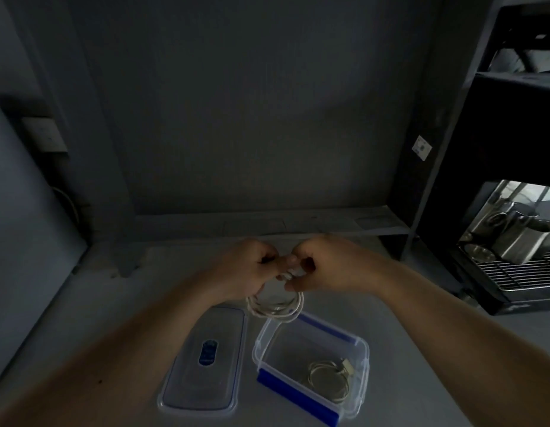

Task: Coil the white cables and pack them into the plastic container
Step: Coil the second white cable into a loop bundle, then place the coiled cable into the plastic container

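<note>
My left hand [252, 266] and my right hand [323, 263] meet above the table, both gripping the top of a coiled white cable [275, 306]. Its loops hang below my fingers, just over the far rim of the clear plastic container [261, 343], which has blue clip flaps. Inside the container, at its near right, lies a second coiled white cable [329, 379] with its plug showing.
The container's clear lid [206, 359] with a blue label lies flat to the left of the container. A coffee machine [514, 245] with a metal drip grille stands at the right under dark shelving. A low ledge runs along the back wall.
</note>
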